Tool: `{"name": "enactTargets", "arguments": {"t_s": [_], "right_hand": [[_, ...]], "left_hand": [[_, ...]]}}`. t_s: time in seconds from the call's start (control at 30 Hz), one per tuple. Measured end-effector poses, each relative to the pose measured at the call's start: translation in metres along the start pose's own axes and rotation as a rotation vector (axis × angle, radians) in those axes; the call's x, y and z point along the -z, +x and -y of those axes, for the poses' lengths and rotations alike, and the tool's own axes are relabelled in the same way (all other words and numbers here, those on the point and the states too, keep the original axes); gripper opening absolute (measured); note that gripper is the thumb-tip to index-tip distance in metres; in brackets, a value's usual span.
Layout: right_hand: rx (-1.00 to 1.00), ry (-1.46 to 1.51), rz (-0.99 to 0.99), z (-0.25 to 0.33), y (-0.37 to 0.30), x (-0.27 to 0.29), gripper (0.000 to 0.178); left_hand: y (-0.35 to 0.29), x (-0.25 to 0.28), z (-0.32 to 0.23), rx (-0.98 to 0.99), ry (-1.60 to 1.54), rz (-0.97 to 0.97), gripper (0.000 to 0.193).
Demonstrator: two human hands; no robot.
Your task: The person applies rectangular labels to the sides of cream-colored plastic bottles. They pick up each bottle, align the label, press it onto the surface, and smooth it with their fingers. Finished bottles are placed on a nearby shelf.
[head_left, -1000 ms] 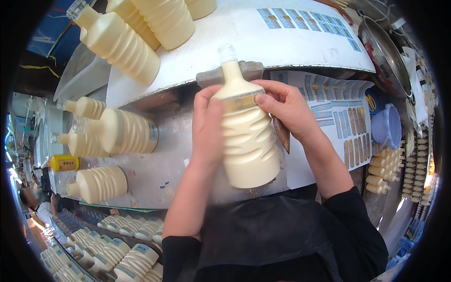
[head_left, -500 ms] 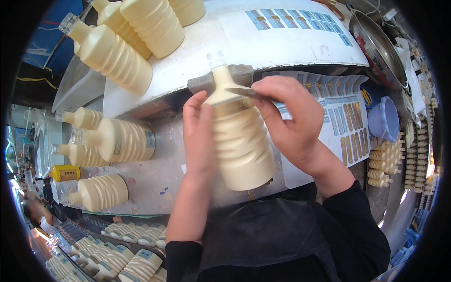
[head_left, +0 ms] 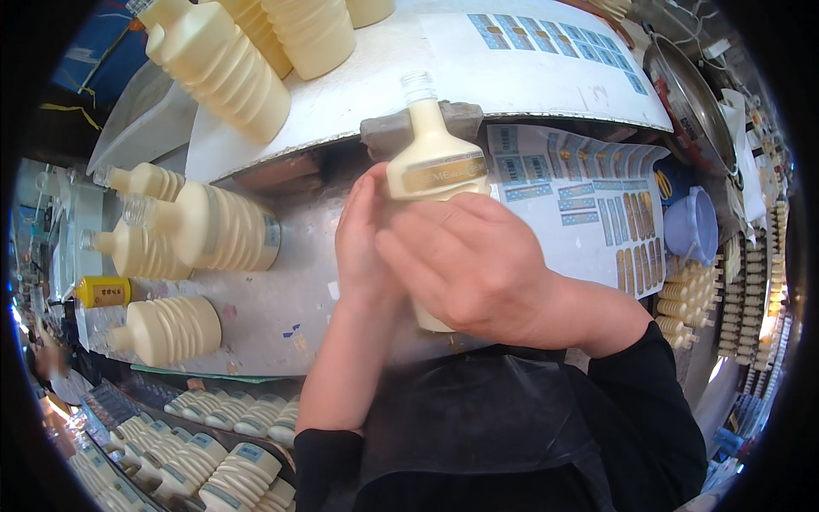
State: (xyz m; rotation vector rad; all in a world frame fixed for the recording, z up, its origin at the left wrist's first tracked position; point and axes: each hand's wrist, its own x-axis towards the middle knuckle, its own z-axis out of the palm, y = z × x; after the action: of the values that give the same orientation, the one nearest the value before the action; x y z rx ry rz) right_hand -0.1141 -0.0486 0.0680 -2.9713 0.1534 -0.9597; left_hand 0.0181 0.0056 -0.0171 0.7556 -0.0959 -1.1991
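Observation:
A cream ribbed bottle [head_left: 431,145] lies in front of me, its clear threaded neck pointing away and propped on a grey block [head_left: 380,136]. Around its shoulder runs a gold-coloured label band [head_left: 439,177]. My left hand [head_left: 363,239] stands along the bottle's left side, open, fingers extended against it. Over the ribbed body lies my right hand [head_left: 482,264], palm down and open, its fingers stretched across toward my left hand. The right thumb and whatever is under that palm are hidden. Most of the bottle's body is covered by this hand.
More cream bottles stand on the raised white board [head_left: 367,85] and lie at left [head_left: 226,226], near a yellow container [head_left: 104,292]. Label sheets [head_left: 597,247] are at right, beside a lavender bucket [head_left: 693,224]. Rows of bottles [head_left: 239,478] fill the lower left.
My right hand has come down and left over the bottle's body. The thin dark strip it pinched is out of sight. The view has shifted slightly.

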Motion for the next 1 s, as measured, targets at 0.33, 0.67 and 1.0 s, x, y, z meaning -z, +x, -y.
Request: {"name": "enactTargets", "arguments": {"t_s": [0.33,0.67,1.0], "right_hand": [[-0.241,0.241,-0.054,-0.01,0.008,-0.005,0.011],[-0.673,0.352,-0.261,-0.047,0.01,-0.033,0.034],[-0.764,0.567,-0.442,-0.091,-0.049,-0.049,0.037]], "left_hand": [[-0.012,-0.008,-0.003,-0.024,-0.009,-0.025,0.051],[-0.005,-0.028,0.001,-0.194,0.797,-0.054,0.046],[-0.001,-0.021,0.004,-0.276,0.696,0.03,0.051]]}}
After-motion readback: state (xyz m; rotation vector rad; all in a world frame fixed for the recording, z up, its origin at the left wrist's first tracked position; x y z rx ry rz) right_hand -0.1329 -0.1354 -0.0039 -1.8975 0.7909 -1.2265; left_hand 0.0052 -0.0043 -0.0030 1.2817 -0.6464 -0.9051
